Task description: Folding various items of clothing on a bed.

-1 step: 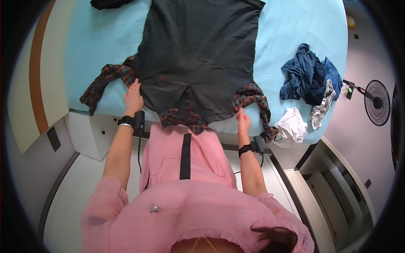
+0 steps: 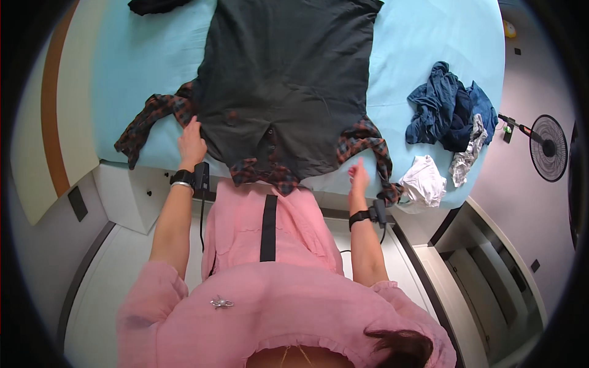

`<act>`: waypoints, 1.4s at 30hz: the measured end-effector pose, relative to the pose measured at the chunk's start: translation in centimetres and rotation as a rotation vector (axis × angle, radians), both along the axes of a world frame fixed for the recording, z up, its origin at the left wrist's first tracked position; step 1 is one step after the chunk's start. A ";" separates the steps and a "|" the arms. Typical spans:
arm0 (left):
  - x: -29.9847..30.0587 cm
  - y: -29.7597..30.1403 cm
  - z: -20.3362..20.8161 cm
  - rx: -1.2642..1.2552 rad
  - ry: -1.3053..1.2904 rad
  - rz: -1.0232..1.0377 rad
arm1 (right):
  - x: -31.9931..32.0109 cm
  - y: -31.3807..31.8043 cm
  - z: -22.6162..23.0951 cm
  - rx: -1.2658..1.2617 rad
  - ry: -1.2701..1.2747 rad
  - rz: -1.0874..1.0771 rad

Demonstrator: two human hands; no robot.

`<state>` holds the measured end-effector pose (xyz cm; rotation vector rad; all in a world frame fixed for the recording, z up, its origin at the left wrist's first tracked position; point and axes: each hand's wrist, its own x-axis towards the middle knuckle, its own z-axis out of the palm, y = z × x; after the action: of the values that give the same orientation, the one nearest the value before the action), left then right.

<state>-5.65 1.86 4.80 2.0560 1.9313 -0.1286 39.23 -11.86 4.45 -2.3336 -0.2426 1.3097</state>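
Observation:
A black shirt lies spread out with its plaid collar toward me and a short row of buttons above the collar. Its plaid left-side sleeve bends outward; the right-side sleeve curves down toward the bed edge. My left hand pinches the shirt's edge where the left-side sleeve joins. Beside the inner curve of the other sleeve, my right hand is open, its index finger pointing away from me and nothing visible in it.
The shirt rests on a light blue bed sheet. To the right lie crumpled blue clothes, a grey-white cloth and a white cloth. A black fan stands beyond the bed. A black cloth lies far left.
My right hand has shifted slightly to the right, away from the shirt's shoulder. My left hand stays at the shirt's edge.

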 end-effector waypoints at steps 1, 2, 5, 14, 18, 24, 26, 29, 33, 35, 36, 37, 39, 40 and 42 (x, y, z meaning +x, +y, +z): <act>0.8 0.1 0.3 -0.006 -0.002 -0.002 | 1.7 -0.3 0.3 -0.031 0.120 -0.443; 1.9 0.2 0.6 0.064 0.001 0.142 | 3.2 -0.4 0.4 -0.036 0.119 -0.445; 7.4 0.3 2.7 0.224 -0.276 0.000 | 6.5 1.7 1.3 0.023 0.383 -0.838; 25.4 -8.8 2.0 -0.393 -0.299 -0.522 | 11.3 2.5 -3.4 0.140 -0.106 -0.987; 24.7 -7.9 2.2 -0.453 -0.323 -0.450 | 11.1 3.2 0.0 0.486 -0.706 -0.749; 24.5 -6.2 2.7 -0.671 -0.486 -0.396 | 4.5 17.6 8.8 0.765 -0.563 -0.716; 25.0 -5.0 2.2 -0.700 -0.691 -0.298 | 2.7 19.9 8.3 0.979 -0.438 -0.293; 22.8 -1.9 0.9 -0.519 -0.964 -0.038 | -6.0 20.7 7.7 0.772 -0.653 0.428; 18.1 5.5 -1.3 -0.748 -1.268 0.685 | -11.6 15.2 6.0 0.317 -0.667 0.854; 16.4 9.4 -2.1 -0.716 -1.311 0.681 | -11.9 11.8 4.0 0.249 -0.686 0.871; 16.1 11.5 -1.8 -0.721 -1.300 0.667 | -11.6 10.3 2.8 0.196 -0.648 0.887; 16.3 13.5 -1.4 -0.728 -1.291 0.651 | -11.3 9.6 2.2 0.141 -0.612 0.901; 17.1 16.4 -0.9 -0.627 -1.323 0.549 | -11.3 10.2 2.4 0.219 -0.708 0.842; 18.0 17.5 -1.5 -0.490 -1.307 0.427 | -11.0 10.4 2.5 0.259 -0.661 0.838; 21.1 19.2 -1.0 -0.253 -1.094 0.169 | -10.7 10.0 2.7 0.278 -0.631 0.816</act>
<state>15.42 21.08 3.83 1.3038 1.2648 0.6244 28.56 -1.87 7.17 -2.3929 -1.5880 0.6832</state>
